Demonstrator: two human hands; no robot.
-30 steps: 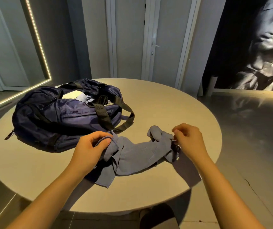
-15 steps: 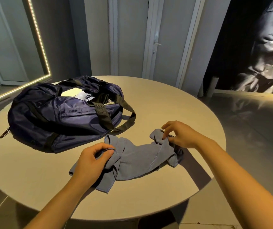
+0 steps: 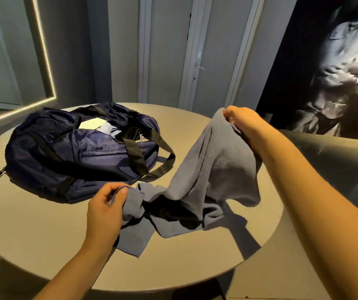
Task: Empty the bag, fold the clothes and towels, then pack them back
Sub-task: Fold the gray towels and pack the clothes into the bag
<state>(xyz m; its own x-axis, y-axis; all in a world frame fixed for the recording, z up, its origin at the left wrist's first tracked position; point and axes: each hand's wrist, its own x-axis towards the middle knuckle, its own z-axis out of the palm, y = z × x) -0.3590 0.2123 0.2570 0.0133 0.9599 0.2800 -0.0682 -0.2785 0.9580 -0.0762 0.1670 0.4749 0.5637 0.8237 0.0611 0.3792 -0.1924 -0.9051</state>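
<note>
Towel (image 3: 206,169), grey-blue and twisted, trails onto the counter (image 3: 32,234) near its front edge. The left hand (image 3: 106,208) pinches one corner low down, and the fingers (image 3: 227,114) of the raised right hand (image 3: 240,120) are clamped on another. The bunched middle may keep it from opening flat, and a swinging hem could snag the strap (image 3: 165,167) of the open bag (image 3: 65,152) just beyond.

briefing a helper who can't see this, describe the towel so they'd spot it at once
On the round table, look right of the navy bag. The towel is the matte grey-blue cloth held between the left hand and the raised right hand, the only loose fabric outside the bag.
</note>
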